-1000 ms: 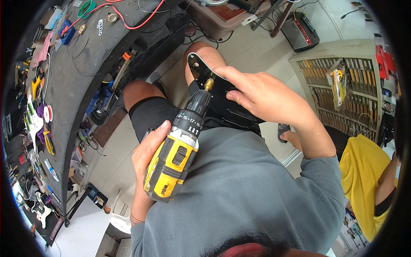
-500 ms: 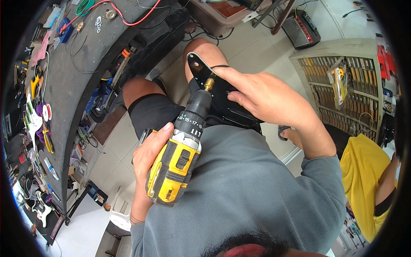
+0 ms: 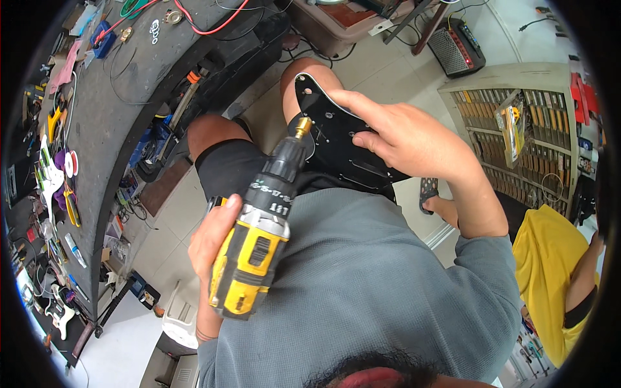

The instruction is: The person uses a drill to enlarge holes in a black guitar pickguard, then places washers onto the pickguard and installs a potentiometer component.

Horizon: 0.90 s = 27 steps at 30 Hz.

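My left hand (image 3: 212,238) is wrapped round a yellow and black cordless drill (image 3: 259,252), its nose aimed up and away from my body. In its chuck sits a brass-coloured conical bit (image 3: 303,127), beside the left edge of a black guitar pickguard (image 3: 331,132). Across my lap, the pickguard shows several small holes, longer slots and a pale edge. My right hand (image 3: 414,139) grips its right side, index finger along the far edge and thumb on the face. The drill's handle is mostly hidden under its body.
To the left, a dark curved workbench (image 3: 132,84) carries tools, cables and a white spool (image 3: 70,163). A cabinet of small compartments (image 3: 517,129) stands right, below a small amplifier (image 3: 457,48). Near it is a person in a yellow shirt (image 3: 550,265). A brown bin (image 3: 336,29) stands ahead.
The drill has drawn back toward the lower left, its bit off the pickguard's hole area. More of the pickguard's face shows, shifted slightly right. Both hands keep their holds.
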Available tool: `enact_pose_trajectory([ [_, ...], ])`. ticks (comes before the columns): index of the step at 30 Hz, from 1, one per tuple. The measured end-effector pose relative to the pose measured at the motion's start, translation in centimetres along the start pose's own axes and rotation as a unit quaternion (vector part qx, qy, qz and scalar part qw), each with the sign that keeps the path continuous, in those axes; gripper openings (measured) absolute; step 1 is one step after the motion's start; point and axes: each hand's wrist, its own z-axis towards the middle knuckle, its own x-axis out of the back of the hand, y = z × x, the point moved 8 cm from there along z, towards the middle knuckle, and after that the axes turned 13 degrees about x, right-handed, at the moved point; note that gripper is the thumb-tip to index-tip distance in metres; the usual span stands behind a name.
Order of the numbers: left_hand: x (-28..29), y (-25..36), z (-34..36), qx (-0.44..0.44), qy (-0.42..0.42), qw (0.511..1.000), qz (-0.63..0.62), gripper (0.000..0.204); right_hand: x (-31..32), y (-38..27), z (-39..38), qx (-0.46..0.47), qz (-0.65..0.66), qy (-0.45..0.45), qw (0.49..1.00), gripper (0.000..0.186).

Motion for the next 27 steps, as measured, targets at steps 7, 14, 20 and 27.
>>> enact_pose_trajectory([
  [7,1.5,-1.2,0.0,0.002,0.028,0.999,0.041,0.09,1.3,-0.5,2.0,0.002,-0.033,-0.029,0.999,0.048],
  [14,1.5,-2.0,0.5,0.01,0.069,0.997,0.026,0.079,0.2,-0.8,2.7,0.009,-0.003,-0.004,1.0,0.05],
  [20,1.1,-2.6,0.9,0.028,0.044,0.999,0.005,0.085,-0.3,-1.2,2.8,0.002,0.009,-0.029,1.0,0.072],
  [27,1.0,-2.6,1.1,0.042,0.044,0.998,0.014,0.084,-0.1,-1.9,2.8,0.058,0.011,-0.003,0.998,0.08],
])
